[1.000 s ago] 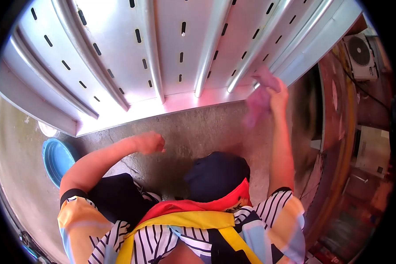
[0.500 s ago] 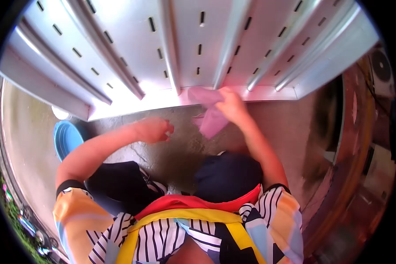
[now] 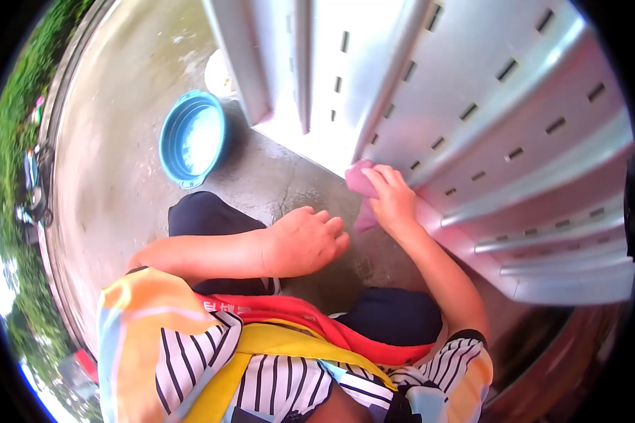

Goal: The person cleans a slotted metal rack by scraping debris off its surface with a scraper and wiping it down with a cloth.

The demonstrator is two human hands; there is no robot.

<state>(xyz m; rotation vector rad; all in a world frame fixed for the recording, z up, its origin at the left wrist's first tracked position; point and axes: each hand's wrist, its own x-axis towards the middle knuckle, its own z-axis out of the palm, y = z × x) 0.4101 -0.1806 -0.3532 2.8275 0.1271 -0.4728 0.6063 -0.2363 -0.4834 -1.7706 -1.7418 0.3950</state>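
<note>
My right hand (image 3: 394,201) grips a pink cloth (image 3: 360,179), its fingers closed over the upper part while a loose end hangs below. The cloth lies against the bottom edge of a large silvery metal panel (image 3: 430,113) with raised ribs and rows of short slots. Above my knees, my left hand (image 3: 307,242) is held in the air with its back toward me. Its fingers are curled in, and no object shows in it. Both hands are apart from each other.
A blue plastic basin (image 3: 168,141) holding water stands on the wet concrete floor (image 3: 120,183) at the left. Behind it a white round object (image 3: 219,74) is partly hidden by the panel. Green plants (image 3: 21,176) line the far left edge.
My view has turned left, so the basin appears nearer the middle and the panel slants to the right. The cloth is now bunched at the panel's edge instead of spread below my right hand.
</note>
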